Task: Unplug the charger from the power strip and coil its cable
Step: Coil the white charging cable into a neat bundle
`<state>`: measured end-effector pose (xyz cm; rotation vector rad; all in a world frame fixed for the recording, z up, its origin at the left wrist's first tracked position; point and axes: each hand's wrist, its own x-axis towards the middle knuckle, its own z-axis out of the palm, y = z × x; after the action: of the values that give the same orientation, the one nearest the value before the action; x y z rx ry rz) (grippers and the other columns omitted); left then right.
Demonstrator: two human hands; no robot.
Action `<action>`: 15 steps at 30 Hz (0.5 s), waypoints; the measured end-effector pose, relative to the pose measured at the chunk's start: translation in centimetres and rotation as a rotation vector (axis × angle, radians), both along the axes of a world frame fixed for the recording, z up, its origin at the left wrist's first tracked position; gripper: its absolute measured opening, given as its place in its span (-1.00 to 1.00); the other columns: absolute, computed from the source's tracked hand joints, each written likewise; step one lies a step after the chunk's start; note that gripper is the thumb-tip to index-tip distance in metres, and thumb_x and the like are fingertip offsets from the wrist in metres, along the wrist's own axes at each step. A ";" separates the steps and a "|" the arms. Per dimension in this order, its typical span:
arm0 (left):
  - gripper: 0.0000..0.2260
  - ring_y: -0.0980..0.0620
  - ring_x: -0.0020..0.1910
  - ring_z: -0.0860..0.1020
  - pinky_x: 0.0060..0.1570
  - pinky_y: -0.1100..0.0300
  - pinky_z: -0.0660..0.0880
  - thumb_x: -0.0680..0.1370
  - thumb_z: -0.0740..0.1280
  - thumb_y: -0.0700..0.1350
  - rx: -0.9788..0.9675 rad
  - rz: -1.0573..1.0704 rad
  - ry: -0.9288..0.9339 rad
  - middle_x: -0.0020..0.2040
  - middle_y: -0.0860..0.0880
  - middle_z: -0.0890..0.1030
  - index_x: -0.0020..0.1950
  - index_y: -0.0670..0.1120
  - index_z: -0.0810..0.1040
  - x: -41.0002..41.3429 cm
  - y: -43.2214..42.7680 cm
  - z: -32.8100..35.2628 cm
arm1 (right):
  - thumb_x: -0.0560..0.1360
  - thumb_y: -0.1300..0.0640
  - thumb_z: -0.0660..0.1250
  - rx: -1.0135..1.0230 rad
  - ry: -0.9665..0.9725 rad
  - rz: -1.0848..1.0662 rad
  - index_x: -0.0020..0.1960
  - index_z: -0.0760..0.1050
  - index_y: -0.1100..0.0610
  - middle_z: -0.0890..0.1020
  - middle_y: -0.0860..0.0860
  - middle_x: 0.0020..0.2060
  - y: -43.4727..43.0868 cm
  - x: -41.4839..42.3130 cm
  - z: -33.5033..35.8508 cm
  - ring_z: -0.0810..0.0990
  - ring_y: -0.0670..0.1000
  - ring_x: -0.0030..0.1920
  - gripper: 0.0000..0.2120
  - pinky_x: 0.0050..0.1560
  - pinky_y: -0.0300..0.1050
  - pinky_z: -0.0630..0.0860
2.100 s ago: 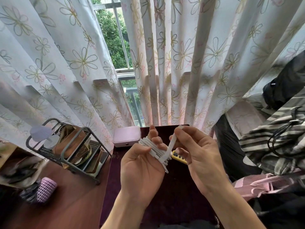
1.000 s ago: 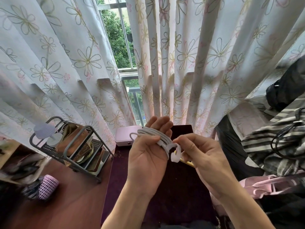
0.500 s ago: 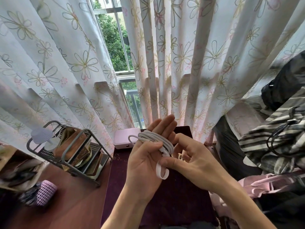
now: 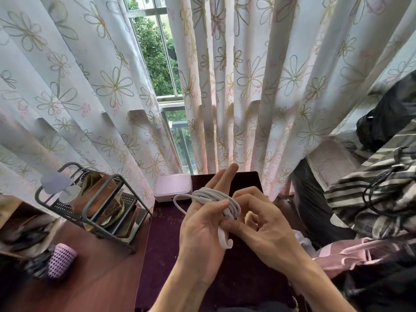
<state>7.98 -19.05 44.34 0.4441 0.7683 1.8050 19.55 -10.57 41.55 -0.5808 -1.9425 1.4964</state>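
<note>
Dark purple tabletop nearest, under both hands. Above it, white cable looped around straight fingers of left hand, thumb clamped over loops. Right hand touching coil's right side, curled, thumb and forefinger pinching flat tie strap hanging loose below coil. Behind, pink box at tabletop's far edge, wire rack left, flowered curtains beyond.

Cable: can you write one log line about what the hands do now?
step: coiling | left hand: holds white cable coil | right hand: pinches flat white strap
</note>
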 end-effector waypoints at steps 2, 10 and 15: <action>-0.48 0.05 0.14 0.62 0.06 0.17 0.59 0.50 0.23 -0.34 -0.015 -0.032 0.012 0.45 -0.09 0.53 0.49 -0.22 0.38 -0.1 0.1 0.1 | 0.45 -0.10 0.58 -0.007 -0.022 0.009 -0.05 0.71 0.07 0.61 -0.08 -0.01 0.4 0.2 0.1 0.48 0.12 -0.35 -0.75 -0.39 0.04 0.39; -0.43 -0.23 0.45 0.46 0.40 -0.06 0.36 0.64 0.18 0.05 -0.194 -0.203 -0.216 0.43 -0.31 0.50 0.48 -0.34 0.34 -2.0 0.0 1.5 | 0.42 -0.18 0.61 0.001 -0.098 -0.003 -0.10 0.73 -0.05 0.66 -0.12 -0.10 1.4 0.9 -0.5 0.46 -0.02 -0.34 -0.77 -0.32 -0.19 0.41; -0.50 -0.18 0.42 0.49 0.44 -0.05 0.32 0.70 0.05 0.01 -0.354 -0.265 -0.107 0.41 -0.30 0.53 0.46 -0.35 0.38 -3.2 0.0 1.0 | 0.40 -0.10 0.62 -0.294 -0.075 0.044 -0.04 0.74 0.08 0.73 0.13 -0.12 1.3 0.9 -0.8 0.61 0.04 -0.16 -0.73 -0.05 -0.04 0.56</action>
<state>4.74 -19.05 45.31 0.2026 0.8880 1.3995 20.44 -9.22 40.78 -0.7343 -1.8119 1.8285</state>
